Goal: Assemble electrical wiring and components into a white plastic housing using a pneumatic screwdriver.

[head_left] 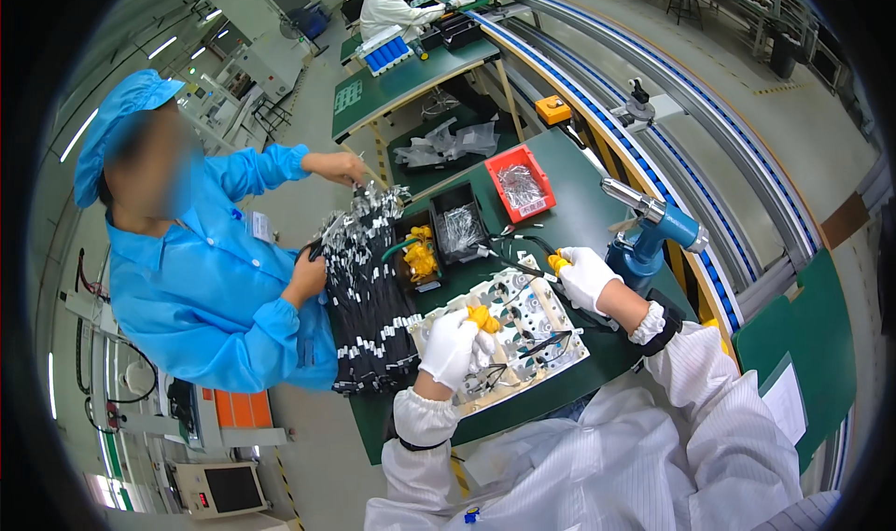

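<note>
My left hand (452, 349), in a white glove with yellow at the fingertips, is closed over the left part of a pale panel assembly (445, 400) with metal parts and short black leads. What its fingers pinch, if anything, is hidden. My right hand (588, 281), also gloved with yellow at the fingertips, is closed at the panel's far right corner. A black cable (532, 240) runs to its fingertips. Just right of that hand stands a blue riveting tool (644, 242) with a metal nose.
Beyond the panel are a red bin (543, 202) of small metal parts, a black bin (479, 238) and a bin of yellow pieces (420, 254). Black cables (364, 321) lie in a heap at the left. A co-worker in blue (205, 279) handles them. A conveyor (597, 144) runs along the right.
</note>
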`<state>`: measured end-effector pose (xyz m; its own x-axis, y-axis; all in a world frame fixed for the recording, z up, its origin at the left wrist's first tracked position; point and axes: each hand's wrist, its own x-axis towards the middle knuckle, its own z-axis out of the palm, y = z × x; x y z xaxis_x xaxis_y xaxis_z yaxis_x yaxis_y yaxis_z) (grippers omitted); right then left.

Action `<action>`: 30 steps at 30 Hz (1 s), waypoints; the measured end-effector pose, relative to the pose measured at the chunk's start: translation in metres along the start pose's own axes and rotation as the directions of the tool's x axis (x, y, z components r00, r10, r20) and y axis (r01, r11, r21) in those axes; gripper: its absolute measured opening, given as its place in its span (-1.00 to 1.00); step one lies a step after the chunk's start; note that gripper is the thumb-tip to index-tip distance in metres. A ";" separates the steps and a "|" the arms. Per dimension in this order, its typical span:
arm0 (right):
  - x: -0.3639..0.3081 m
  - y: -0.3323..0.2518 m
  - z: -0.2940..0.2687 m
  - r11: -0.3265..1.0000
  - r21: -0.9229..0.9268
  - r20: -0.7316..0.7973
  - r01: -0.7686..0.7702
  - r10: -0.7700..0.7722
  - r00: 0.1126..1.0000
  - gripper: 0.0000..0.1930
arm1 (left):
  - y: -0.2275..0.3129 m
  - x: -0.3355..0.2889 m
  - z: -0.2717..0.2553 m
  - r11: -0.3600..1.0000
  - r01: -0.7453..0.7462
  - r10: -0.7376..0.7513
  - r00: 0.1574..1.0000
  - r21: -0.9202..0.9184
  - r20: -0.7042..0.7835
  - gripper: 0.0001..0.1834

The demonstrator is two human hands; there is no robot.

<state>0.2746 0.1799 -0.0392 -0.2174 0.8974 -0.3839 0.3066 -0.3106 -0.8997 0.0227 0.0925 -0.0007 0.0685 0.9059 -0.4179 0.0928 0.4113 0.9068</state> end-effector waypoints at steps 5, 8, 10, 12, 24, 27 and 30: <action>0.007 0.007 0.001 0.874 -0.456 -0.038 0.170 -0.210 0.977 -0.62 | -0.002 0.002 -0.004 0.993 -0.027 0.029 0.999 0.118 -0.014 -0.66; -0.017 0.002 0.018 0.767 -0.495 -0.289 0.408 -0.588 0.755 -0.68 | -0.003 0.007 -0.003 0.989 -0.030 0.028 1.000 0.147 0.014 -0.66; -0.041 -0.025 0.027 0.707 -0.385 -0.177 0.593 -0.687 0.705 -0.76 | -0.001 0.000 -0.006 0.990 -0.002 0.004 1.000 0.143 -0.016 -0.67; -0.049 -0.030 0.031 0.477 -0.447 0.078 0.757 -0.822 0.564 -0.81 | 0.001 -0.002 -0.005 0.989 0.014 -0.011 1.000 0.146 -0.021 -0.69; -0.012 -0.032 0.022 0.376 -0.517 0.501 0.769 -0.595 0.628 -0.90 | 0.016 -0.005 -0.004 0.497 -0.130 0.536 0.823 0.858 -0.186 -0.68; -0.008 -0.032 0.020 0.427 -0.490 0.506 0.760 -0.570 0.647 -0.88 | 0.010 0.016 -0.016 0.333 -0.156 0.585 0.808 0.930 -0.073 -0.55; -0.009 -0.036 0.023 0.444 -0.491 0.484 0.750 -0.577 0.658 -0.88 | 0.005 0.029 -0.013 0.246 -0.137 0.398 0.917 0.960 0.029 -0.46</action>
<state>0.2441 0.1762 -0.0082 -0.7681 0.6185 0.1658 0.4282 0.6887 -0.5852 0.0124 0.1225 -0.0073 0.1288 0.9914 -0.0243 0.9666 -0.1200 0.2267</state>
